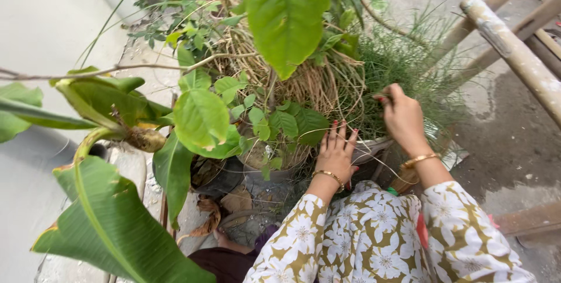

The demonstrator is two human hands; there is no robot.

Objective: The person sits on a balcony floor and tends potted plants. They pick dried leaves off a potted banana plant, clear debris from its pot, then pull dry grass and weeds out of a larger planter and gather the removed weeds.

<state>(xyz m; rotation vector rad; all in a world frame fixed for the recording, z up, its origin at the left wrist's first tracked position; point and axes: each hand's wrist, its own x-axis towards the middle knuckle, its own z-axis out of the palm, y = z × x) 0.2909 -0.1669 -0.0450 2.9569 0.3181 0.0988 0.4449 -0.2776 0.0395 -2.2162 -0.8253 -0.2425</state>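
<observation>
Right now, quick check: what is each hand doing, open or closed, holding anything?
Left hand: open, fingers spread against the dry grass stems by the pot, gripping nothing.
Right hand: fingers closed, pinching thin green grass blades.

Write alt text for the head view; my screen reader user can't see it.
Seen from above, a person's left hand and right hand reach into a grassy potted plant, the right pinching thin blades. Broad green leaves fill the left side, and wooden poles cross the wet floor at right.
</observation>
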